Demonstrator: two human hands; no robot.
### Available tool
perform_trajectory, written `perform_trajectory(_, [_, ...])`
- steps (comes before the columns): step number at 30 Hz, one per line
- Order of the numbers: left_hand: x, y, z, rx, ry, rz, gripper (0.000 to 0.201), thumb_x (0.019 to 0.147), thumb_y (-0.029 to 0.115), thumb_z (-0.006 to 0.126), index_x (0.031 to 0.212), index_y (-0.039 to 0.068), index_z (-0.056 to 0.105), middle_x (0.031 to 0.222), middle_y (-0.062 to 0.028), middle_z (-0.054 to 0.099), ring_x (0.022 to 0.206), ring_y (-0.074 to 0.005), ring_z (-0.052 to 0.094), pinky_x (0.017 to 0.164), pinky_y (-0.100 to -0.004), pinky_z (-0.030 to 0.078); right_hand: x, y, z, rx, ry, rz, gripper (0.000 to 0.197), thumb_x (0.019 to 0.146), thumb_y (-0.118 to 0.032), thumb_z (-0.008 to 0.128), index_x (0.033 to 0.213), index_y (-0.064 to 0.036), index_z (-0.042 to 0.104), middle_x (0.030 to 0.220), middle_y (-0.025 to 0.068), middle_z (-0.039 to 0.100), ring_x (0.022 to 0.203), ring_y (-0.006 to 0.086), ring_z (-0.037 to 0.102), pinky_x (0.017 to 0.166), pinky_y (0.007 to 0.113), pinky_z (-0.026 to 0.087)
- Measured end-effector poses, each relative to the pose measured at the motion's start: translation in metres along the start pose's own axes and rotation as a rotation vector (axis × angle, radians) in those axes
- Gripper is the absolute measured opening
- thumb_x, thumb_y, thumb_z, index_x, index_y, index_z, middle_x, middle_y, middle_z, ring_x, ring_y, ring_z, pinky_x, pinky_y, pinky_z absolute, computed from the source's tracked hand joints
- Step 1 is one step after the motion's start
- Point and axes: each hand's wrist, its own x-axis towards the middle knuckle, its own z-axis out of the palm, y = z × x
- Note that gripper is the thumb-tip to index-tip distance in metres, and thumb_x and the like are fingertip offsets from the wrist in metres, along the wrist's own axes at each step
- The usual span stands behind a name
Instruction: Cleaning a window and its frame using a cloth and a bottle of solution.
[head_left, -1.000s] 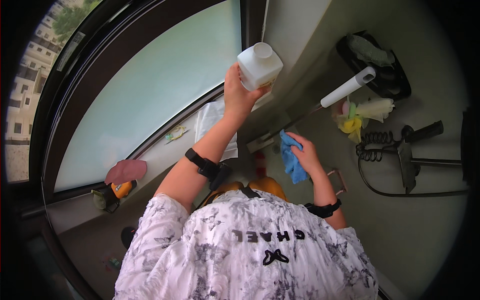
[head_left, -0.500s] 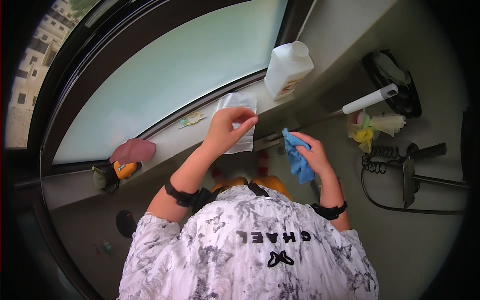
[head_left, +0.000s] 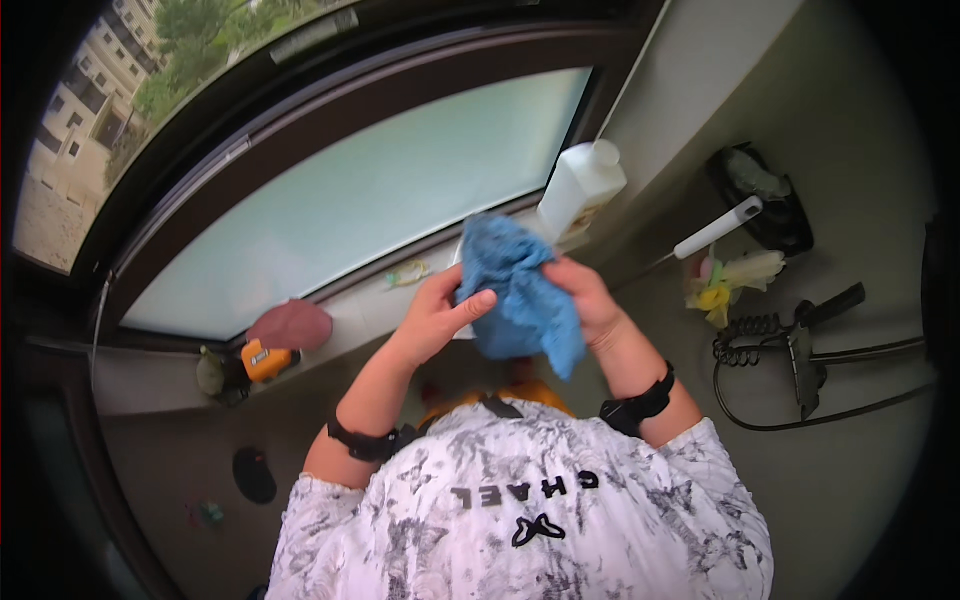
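A crumpled blue cloth hangs between my two hands, in front of the window sill. My left hand grips its left side, thumb lying over the front. My right hand holds the right side, and one corner droops below it. Behind the cloth lies a white sheet on the sill, mostly covered from sight. A white plastic bottle without a visible cap stands on the sill just beyond my right hand.
Along the sill lie a small yellowish item, a dark pink cloth-like thing and an orange-and-black object. To the right are a white-handled tool, a yellow wrapped bundle and a black stand with coiled cord.
The blue cloth has moved left and up with my right hand and opened out wider. My left hand, empty before, has taken hold of it. The whole view has shifted slightly.
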Motion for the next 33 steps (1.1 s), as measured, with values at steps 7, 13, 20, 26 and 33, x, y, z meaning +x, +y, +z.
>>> perform_trajectory(7, [-0.014, 0.041, 0.0, 0.127, 0.35, 0.3, 0.018, 0.095, 0.011, 0.07, 0.109, -0.001, 0.073, 0.089, -0.0007, 0.072, 0.083, -0.0069, 0.06, 0.075, -0.0246, 0.048, 0.02, 0.001, 0.031, -0.327, -0.015, -0.078, 0.048, 0.104, -0.018, 0.054, 0.149, -0.0037, 0.044, 0.138, 0.0077, 0.058, 0.126, 0.0198, 0.058, 0.109, 0.038, 0.047])
perform_trajectory(13, [-0.009, 0.102, 0.011, 0.734, 0.326, 0.616, 0.033, 0.083, 0.001, 0.072, 0.115, 0.005, 0.072, 0.089, -0.0101, 0.072, 0.073, -0.021, 0.067, 0.067, -0.0281, 0.053, 0.012, -0.01, 0.04, -0.618, 0.252, 0.048, 0.046, 0.105, -0.033, 0.053, 0.144, -0.0079, 0.05, 0.126, 0.0074, 0.063, 0.11, 0.0196, 0.066, 0.098, 0.041, 0.054])
perform_trajectory(20, [0.009, 0.121, 0.043, 0.901, -0.235, 0.801, 0.049, 0.075, 0.005, 0.078, 0.123, 0.013, 0.072, 0.127, -0.0129, 0.066, 0.122, -0.0359, 0.061, 0.099, -0.0448, 0.05, 0.005, -0.009, 0.065, -0.227, 0.042, -0.119, 0.061, 0.105, -0.047, 0.047, 0.154, -0.011, 0.037, 0.155, 0.0106, 0.043, 0.134, 0.0327, 0.052, 0.111, 0.052, 0.046])
perform_trajectory(26, [-0.02, 0.159, -0.042, 1.15, 0.408, 1.196, 0.03, 0.075, -0.002, 0.075, 0.104, 0.006, 0.076, 0.118, -0.0121, 0.07, 0.114, -0.0331, 0.063, 0.108, -0.052, 0.041, 0.011, -0.114, 0.127, -0.334, 0.049, -0.743, 0.055, 0.104, -0.042, 0.054, 0.147, -0.0087, 0.046, 0.142, 0.0114, 0.056, 0.132, 0.026, 0.054, 0.111, 0.043, 0.045])
perform_trajectory(33, [-0.086, 0.21, -0.182, 1.705, 1.523, 1.072, 0.018, 0.092, 0.014, 0.068, 0.11, 0.014, 0.072, 0.111, -0.0044, 0.067, 0.107, -0.0245, 0.061, 0.097, -0.0398, 0.042, 0.1, -0.153, 0.115, -1.399, 0.402, -1.692, 0.042, 0.102, -0.017, 0.051, 0.142, -0.0096, 0.055, 0.136, 0.0087, 0.061, 0.136, 0.0316, 0.048, 0.12, 0.045, 0.028])
